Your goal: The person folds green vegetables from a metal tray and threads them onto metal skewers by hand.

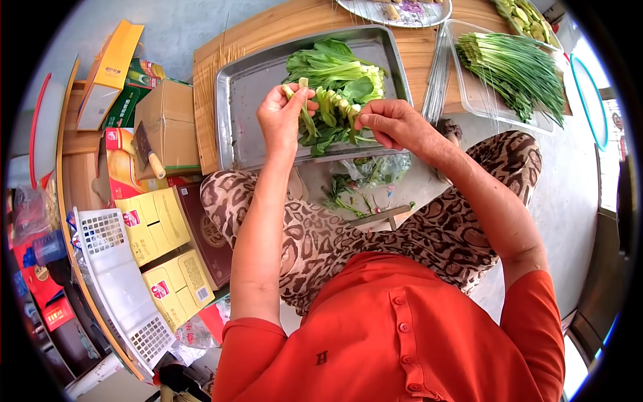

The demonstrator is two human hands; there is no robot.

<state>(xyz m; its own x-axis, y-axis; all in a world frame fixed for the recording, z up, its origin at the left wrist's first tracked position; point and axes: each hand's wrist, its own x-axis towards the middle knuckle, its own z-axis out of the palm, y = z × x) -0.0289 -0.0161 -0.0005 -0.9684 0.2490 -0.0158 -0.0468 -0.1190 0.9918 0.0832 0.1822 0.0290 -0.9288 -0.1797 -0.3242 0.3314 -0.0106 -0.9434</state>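
Observation:
Above a metal tray, my left hand pinches pale green stems of leafy greens between thumb and fingers. My right hand is closed, its thumb and forefinger pinched at the right end of a row of cut stems. This row of leafy greens stretches between both hands, leaves hanging down; whether a skewer runs through it I cannot make out. Behind it, a heap of leafy greens lies in the tray with its stem ends to the right.
Thin metal skewers lie right of the tray, beside a clear container holding chives. A plate stands at the back. On the left are cardboard boxes, a knife and a white basket. Scraps lie in a plastic bag below.

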